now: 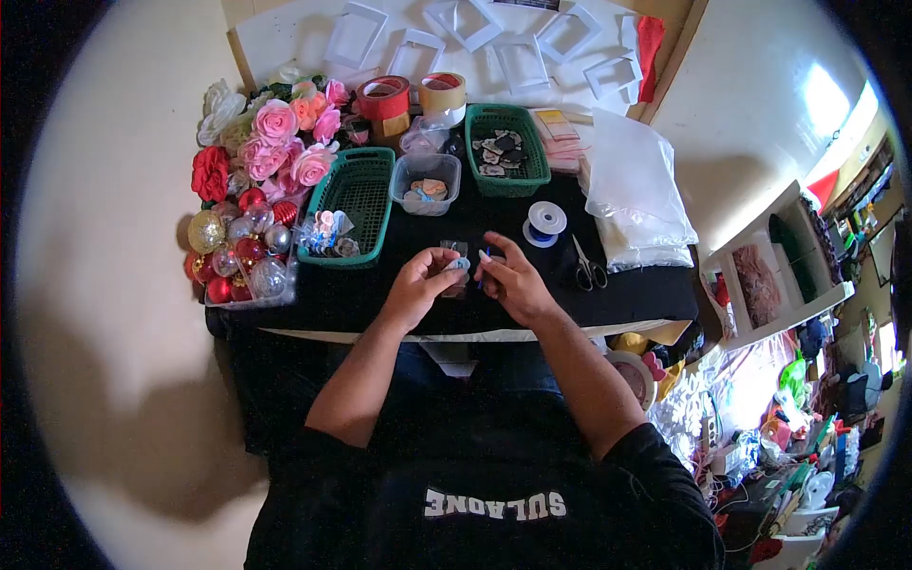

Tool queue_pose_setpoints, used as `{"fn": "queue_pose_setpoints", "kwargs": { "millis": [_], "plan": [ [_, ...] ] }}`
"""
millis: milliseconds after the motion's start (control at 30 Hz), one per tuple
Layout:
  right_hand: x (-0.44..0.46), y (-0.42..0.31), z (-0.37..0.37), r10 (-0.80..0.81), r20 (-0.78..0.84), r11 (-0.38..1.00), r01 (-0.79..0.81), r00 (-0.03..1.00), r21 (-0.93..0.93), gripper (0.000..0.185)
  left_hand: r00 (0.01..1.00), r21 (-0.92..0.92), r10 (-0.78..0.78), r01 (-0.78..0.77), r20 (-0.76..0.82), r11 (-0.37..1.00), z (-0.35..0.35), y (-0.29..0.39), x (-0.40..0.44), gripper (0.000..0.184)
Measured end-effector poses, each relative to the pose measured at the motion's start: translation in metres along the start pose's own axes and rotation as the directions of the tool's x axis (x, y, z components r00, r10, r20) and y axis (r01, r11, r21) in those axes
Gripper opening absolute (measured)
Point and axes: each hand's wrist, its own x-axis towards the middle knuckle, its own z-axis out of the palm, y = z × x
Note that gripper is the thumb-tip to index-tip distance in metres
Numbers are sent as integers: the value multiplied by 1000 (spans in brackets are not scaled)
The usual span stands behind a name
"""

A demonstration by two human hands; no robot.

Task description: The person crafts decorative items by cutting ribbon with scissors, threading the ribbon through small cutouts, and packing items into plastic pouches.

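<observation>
Over the front part of the black-covered table, my left hand (425, 285) pinches a small light blue-grey tag (459, 265). Close to its right, my right hand (513, 282) has its fingers closed on a thin blue ribbon (481, 269), with the index finger raised. Below the tag lies a small clear packet (455, 285), partly covered by the left fingers. A white spool (545, 224) with blue ribbon stands beyond the right hand. Black-handled scissors (589, 272) lie to the right of that hand, blades pointing away.
Green baskets (380, 204) (540, 180) and a clear tub (427, 204) stand behind the hands. Roses (275, 123) and a box of baubles (249, 252) are at left. Tape rolls (383, 95), white frames (521, 65) and plastic bags (636, 180) lie farther back.
</observation>
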Motion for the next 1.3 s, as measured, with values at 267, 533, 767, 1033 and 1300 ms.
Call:
{"fn": "queue_pose_setpoints", "kwargs": {
  "millis": [267,533,767,1033,1300],
  "plan": [
    [-1,6,0,6,23,1000,-6,1000,-21,18,998,61,27,-23,-63,998,8,7,-3,29],
    [-3,11,1,-50,-12,962,45,999,-269,18,999,174,-35,39,-28,984,5,9,-4,27],
    [-4,10,5,-65,-28,952,54,997,-303,18,999,199,-46,50,-22,979,6,12,-6,28],
    [-3,11,6,-80,-24,921,65,996,-384,16,999,212,-22,13,39,977,3,5,-3,26],
    [5,21,12,-227,-193,849,96,955,-520,15,997,220,-12,-4,72,976,4,7,-4,23]
  ]
}}
